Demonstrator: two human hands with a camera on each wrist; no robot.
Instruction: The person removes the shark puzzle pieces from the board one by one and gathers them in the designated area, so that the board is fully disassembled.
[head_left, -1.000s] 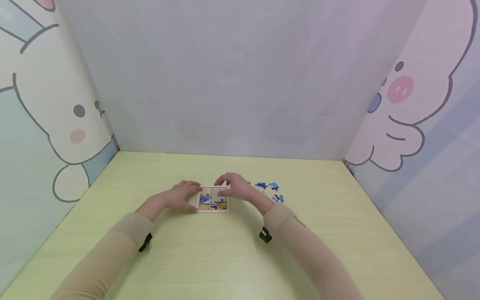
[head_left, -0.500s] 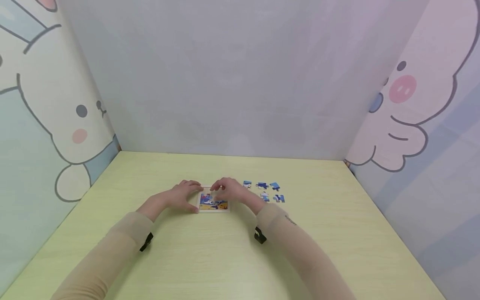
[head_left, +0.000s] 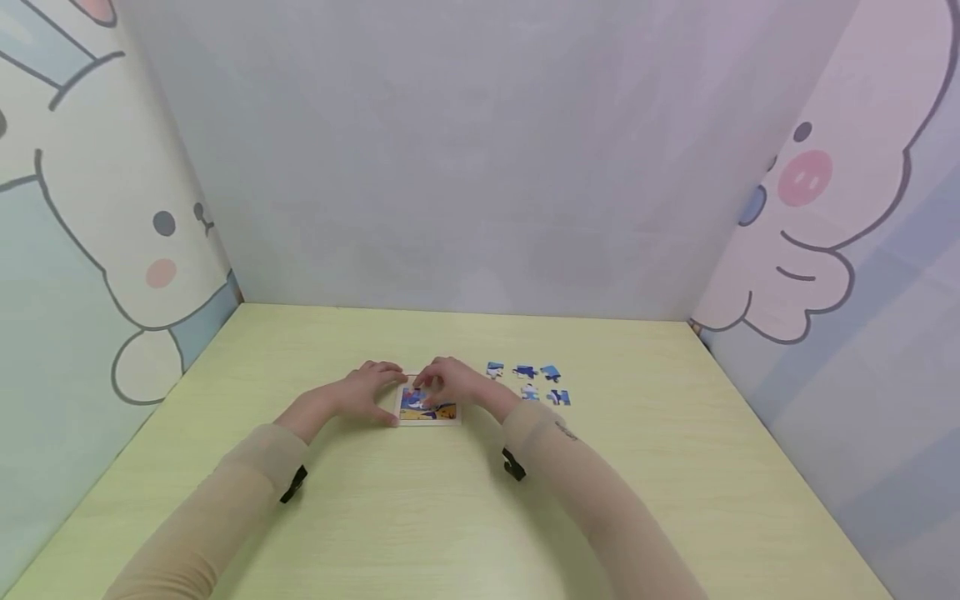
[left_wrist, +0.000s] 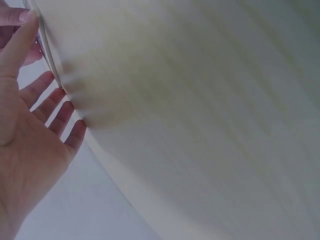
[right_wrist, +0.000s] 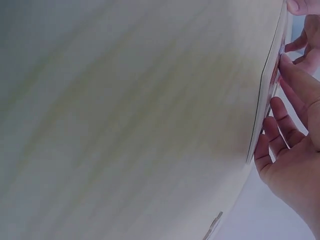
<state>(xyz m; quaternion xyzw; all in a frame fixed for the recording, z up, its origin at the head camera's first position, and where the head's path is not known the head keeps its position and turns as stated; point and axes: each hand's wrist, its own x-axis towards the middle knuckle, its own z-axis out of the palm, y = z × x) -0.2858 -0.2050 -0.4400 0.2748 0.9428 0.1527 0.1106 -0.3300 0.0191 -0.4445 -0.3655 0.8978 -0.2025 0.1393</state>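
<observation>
A small jigsaw puzzle tray (head_left: 429, 422) with a pale frame lies flat near the table's middle, its lower part filled with blue and yellow picture pieces. Along its left side rests my left hand (head_left: 357, 395), thumb at the near corner and index finger at the far corner. The left wrist view shows the fingers (left_wrist: 61, 117) of that hand spread and fairly straight. My right hand (head_left: 463, 386) is bent over the tray's upper part, thumb and fingertips down at the puzzle. Whether a piece sits between those fingertips is hidden.
Right of the tray lie several loose blue-and-white puzzle pieces (head_left: 558, 397). The pale yellow table (head_left: 420, 508) meets a plain grey back wall (head_left: 465, 167). Cartoon-printed side walls stand left and right.
My right hand has shifted left and a little nearer over the tray, its thumb and index finger lower on the puzzle. The left hand stays at the tray's left side.
</observation>
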